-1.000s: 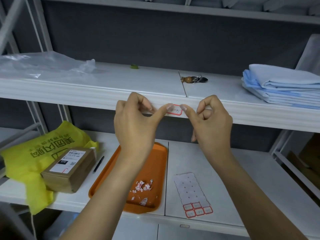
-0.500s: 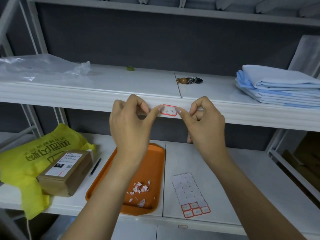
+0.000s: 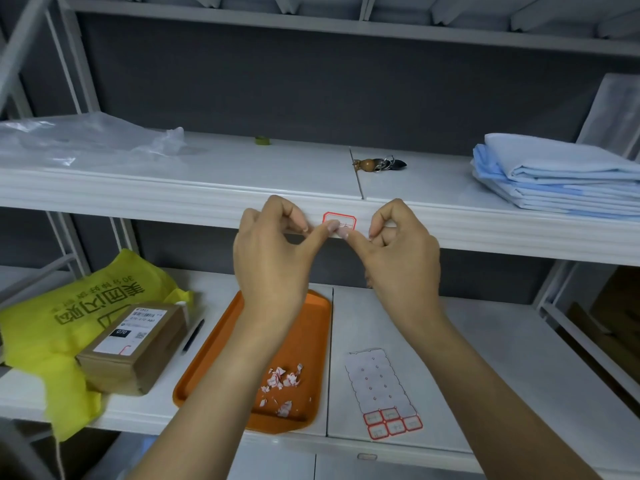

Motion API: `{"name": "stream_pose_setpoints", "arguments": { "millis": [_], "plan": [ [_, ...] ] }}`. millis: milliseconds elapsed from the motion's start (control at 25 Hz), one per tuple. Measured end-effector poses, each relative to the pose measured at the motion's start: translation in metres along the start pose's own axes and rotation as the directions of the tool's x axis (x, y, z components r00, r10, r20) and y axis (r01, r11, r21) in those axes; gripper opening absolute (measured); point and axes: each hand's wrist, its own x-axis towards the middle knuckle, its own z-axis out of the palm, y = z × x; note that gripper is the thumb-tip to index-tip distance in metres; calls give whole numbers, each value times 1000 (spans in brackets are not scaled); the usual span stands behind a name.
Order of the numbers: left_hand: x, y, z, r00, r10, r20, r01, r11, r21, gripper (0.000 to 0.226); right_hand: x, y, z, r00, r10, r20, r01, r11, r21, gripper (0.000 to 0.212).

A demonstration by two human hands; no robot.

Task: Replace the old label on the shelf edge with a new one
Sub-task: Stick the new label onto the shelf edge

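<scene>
Left hand (image 3: 273, 261) and right hand (image 3: 403, 265) each press a thumb on the label (image 3: 343, 219) stuck on the shelf edge (image 3: 173, 206); other fingers curl, gripping nothing. Thin, limp, sticky paper; its lower edge, hidden by thumbs, may be unstuck: smooth outward, lift only by a corner.

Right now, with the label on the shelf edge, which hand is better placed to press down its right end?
Probably the right hand: its thumb touches the label at its lower middle, and the bare right end lies on that side. The left hand's thumb covers the lower left.
</scene>
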Motion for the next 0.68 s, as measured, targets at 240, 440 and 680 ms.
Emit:
{"name": "stream_pose_setpoints", "arguments": {
  "millis": [240,440,680],
  "plan": [
    [-2,-12,-8,999,-21,-25,20,999,-47,31,0,11,-6,1000,6,12,-7,992,125,29],
    [-5,-2,-1,1000,9,9,-9,1000,28,34,-2,5,-2,999,-12,34,9,994,107,30],
    [-1,-14,-13,999,-40,-13,40,999,-1,35,1,13,-12,1000,6,10,-7,992,123,28]
  ]
}}
